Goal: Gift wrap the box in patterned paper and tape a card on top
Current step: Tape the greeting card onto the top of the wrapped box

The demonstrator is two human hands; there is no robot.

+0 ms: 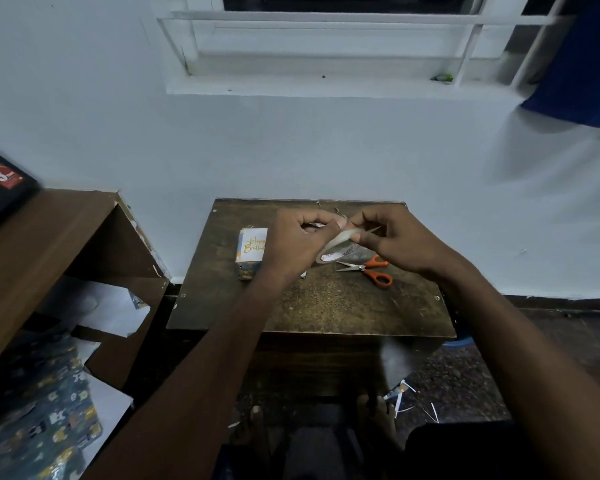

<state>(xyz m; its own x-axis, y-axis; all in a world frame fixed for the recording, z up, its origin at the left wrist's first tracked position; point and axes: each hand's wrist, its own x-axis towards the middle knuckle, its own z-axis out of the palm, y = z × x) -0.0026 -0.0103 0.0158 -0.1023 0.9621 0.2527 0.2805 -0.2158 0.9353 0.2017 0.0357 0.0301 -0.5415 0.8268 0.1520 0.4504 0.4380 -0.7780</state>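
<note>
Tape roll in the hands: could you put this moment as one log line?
step: peeling tape | left hand: holds tape roll | right hand: pinches tape end | box: wrapped, card on top | scissors: on table

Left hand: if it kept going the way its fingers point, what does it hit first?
The left hand points right, toward the tape roll and the right hand fingers gripping it. It would likely meet those almost at once; depth is unclear.

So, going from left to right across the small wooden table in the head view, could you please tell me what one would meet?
wrapped box with the card on top → left hand → tape roll held between both hands → right hand, with the orange-handled scissors lying on the table below the roll and the right hand.
</note>
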